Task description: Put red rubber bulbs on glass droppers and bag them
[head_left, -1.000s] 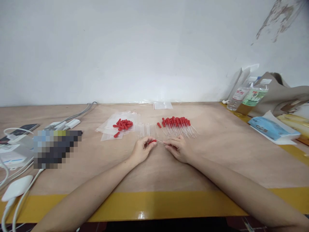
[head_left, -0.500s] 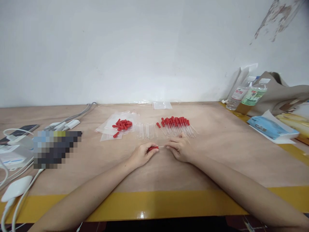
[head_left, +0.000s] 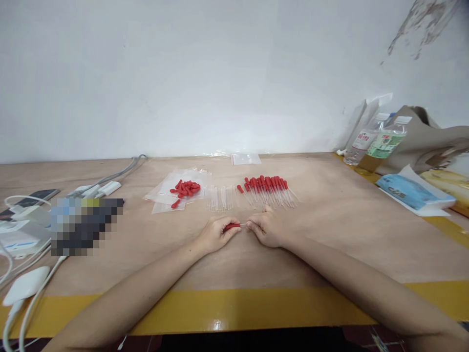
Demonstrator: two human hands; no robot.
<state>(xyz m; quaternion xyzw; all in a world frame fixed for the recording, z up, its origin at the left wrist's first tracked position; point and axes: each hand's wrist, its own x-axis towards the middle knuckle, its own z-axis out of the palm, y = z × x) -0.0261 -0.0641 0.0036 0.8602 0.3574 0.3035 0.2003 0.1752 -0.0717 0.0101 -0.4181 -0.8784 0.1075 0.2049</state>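
Observation:
My left hand [head_left: 216,234] is closed around a red rubber dropper bulb [head_left: 232,226], thumb and fingers pinching it. From the bulb's open end a thin clear glass tube [head_left: 244,224] runs to the right. My right hand [head_left: 266,228] pinches that tube, its fingertips close to the bulb; the tube's far part is hidden in the hand. Beyond my hands lies a row of loose clear tubes [head_left: 221,198]. Right of it, several droppers with red bulbs [head_left: 266,184] lie side by side. Loose red bulbs [head_left: 186,188] are heaped on clear plastic bags [head_left: 163,191] at the left.
Chargers and cables [head_left: 25,234] crowd the left side, beside a blurred dark object [head_left: 88,230]. At the right stand two bottles [head_left: 384,144], a blue tissue pack [head_left: 414,193] and a grey bag [head_left: 428,137]. Yellow tape [head_left: 227,310] lines the table's front edge.
My right hand has slid left along the tube, closer to the bulb, and its fingers have curled in more. My left hand has stayed in place, holding the bulb.

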